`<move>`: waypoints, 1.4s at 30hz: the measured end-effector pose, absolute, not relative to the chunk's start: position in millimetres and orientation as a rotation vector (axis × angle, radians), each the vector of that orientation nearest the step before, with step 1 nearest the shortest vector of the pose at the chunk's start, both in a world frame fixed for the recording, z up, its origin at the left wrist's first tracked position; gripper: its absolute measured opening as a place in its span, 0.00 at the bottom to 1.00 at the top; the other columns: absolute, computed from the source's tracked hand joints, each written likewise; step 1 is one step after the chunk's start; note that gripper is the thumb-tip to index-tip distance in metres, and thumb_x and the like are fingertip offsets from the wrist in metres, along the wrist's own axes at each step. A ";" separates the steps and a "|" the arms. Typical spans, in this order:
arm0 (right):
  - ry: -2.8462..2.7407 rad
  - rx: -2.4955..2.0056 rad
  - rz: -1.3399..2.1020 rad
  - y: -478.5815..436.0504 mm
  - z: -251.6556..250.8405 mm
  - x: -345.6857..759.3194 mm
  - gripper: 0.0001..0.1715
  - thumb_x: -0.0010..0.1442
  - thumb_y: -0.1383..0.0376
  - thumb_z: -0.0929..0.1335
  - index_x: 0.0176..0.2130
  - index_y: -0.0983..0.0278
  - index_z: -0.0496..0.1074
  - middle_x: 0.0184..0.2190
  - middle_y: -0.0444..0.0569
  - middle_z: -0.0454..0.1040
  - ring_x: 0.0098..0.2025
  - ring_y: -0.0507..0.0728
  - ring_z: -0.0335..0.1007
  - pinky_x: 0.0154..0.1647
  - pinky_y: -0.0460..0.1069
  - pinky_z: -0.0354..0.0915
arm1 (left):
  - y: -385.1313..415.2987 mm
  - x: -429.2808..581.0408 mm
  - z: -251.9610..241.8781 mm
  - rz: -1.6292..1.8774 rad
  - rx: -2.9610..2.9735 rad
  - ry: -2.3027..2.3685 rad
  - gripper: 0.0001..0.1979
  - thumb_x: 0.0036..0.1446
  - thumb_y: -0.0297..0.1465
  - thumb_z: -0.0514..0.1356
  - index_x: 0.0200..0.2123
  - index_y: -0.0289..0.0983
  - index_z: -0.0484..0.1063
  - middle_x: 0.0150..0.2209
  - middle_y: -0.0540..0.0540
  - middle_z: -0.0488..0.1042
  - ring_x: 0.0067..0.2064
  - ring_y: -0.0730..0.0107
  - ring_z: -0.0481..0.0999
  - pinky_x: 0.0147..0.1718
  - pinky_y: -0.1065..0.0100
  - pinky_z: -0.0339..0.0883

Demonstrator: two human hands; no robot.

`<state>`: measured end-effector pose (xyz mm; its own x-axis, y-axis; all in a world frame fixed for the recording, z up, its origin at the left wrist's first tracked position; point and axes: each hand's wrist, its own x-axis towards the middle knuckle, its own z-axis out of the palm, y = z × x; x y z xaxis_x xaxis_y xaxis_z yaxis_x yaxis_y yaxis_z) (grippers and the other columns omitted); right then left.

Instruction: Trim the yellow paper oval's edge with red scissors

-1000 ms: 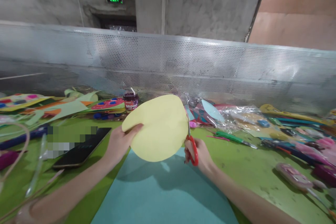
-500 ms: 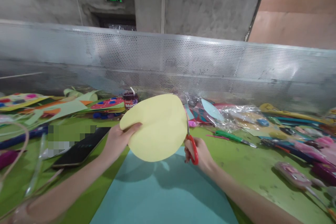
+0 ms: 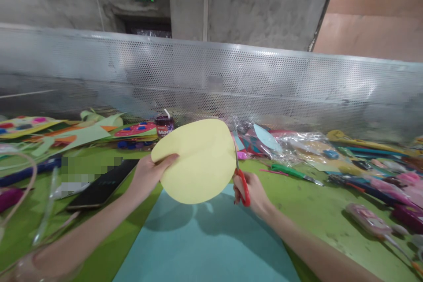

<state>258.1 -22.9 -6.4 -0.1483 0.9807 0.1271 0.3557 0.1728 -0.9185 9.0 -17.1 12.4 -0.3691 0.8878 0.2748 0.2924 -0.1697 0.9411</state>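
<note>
A rounded piece of pale yellow paper (image 3: 198,163) is held up in front of me, above a light blue sheet (image 3: 211,242) lying on the green table. My left hand (image 3: 153,172) pinches its left edge, thumb on the near face and fingers behind. In my right hand (image 3: 249,191) are red-handled scissors (image 3: 244,187), pointing upward. Their blades run along the right edge of the yellow paper; whether they touch it I cannot tell. Shadows of the paper and hands fall on the blue sheet.
A black phone (image 3: 104,185) lies left of the blue sheet. Behind stand a dark drink cup (image 3: 164,126) and a perforated metal barrier (image 3: 211,75). To the right are a green-handled craft knife (image 3: 294,172), plastic bags (image 3: 304,145) and a pink device (image 3: 368,219). Paper scraps (image 3: 82,136) lie back left.
Almost nothing differs. The yellow paper and both hands hold nearly the same place, with only a tiny shift at the right hand and scissors.
</note>
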 end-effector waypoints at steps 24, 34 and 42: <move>-1.663 -1.310 0.940 -26.3 1.5 257.2 0.12 0.48 0.64 0.59 0.17 0.64 0.57 0.08 0.40 0.61 0.12 0.48 0.60 0.16 0.42 0.59 | -18.5 6.6 13.9 1.504 1.357 1.575 0.18 0.39 0.40 0.62 0.34 0.36 0.73 0.35 0.43 0.77 0.35 0.58 0.76 0.28 0.65 0.72; -1.664 -1.301 0.952 -28.2 5.8 256.5 0.12 0.48 0.64 0.59 0.17 0.64 0.57 0.08 0.39 0.61 0.12 0.49 0.61 0.16 0.42 0.59 | -15.7 5.1 13.4 1.502 1.381 1.600 0.19 0.39 0.40 0.62 0.34 0.36 0.73 0.36 0.42 0.77 0.35 0.58 0.76 0.28 0.65 0.72; -1.658 -1.324 0.942 -27.8 5.1 256.9 0.12 0.48 0.65 0.59 0.16 0.64 0.56 0.08 0.40 0.61 0.12 0.48 0.60 0.16 0.42 0.59 | -14.9 3.6 13.5 1.496 1.383 1.569 0.18 0.39 0.40 0.62 0.34 0.36 0.73 0.35 0.43 0.77 0.35 0.58 0.76 0.28 0.66 0.72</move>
<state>256.9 -27.8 5.1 -0.1352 0.9818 0.1332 0.3884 0.1762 -0.9045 3.6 -14.9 13.5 -0.3093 0.9184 0.2467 0.2902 -0.1558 0.9442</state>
